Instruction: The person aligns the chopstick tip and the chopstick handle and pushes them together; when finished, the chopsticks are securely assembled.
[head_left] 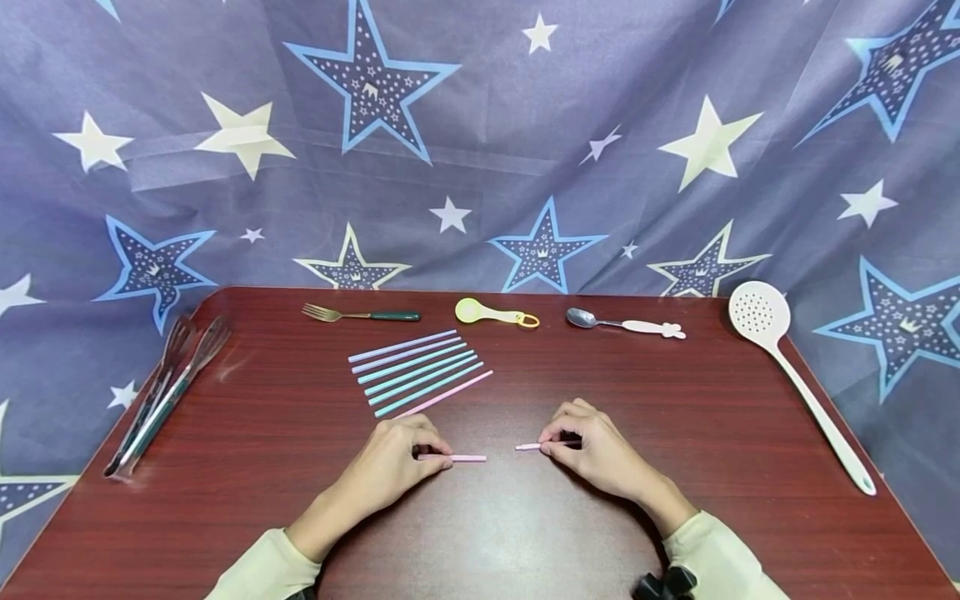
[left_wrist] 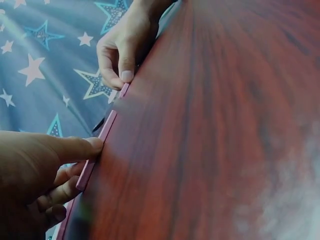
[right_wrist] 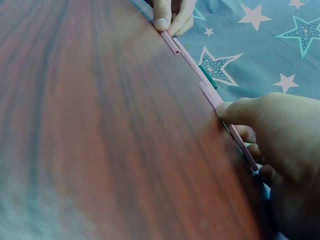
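Note:
My left hand (head_left: 393,458) pinches a short pink straw (head_left: 471,458) between thumb and fingers, its free end pointing right. Facing it, my right hand (head_left: 597,454) pinches another short pink straw (head_left: 527,447), whose free end points left. A small gap separates the two ends. In the left wrist view, the left hand's straw (left_wrist: 107,125) passes under the thumb and shows at both sides of it. The right hand's straw (right_wrist: 210,95) runs beneath the thumb in the right wrist view. Just beyond the left hand lies a longer pink straw (head_left: 450,392), partly hidden.
Purple straws (head_left: 405,343) and several teal straws (head_left: 420,375) lie in a slanted row. Along the back are a fork (head_left: 393,316), a yellow measuring spoon (head_left: 487,312) and a spoon (head_left: 637,327). Tongs (head_left: 168,400) lie left, a white skimmer (head_left: 810,392) right, on the brown table (head_left: 495,533).

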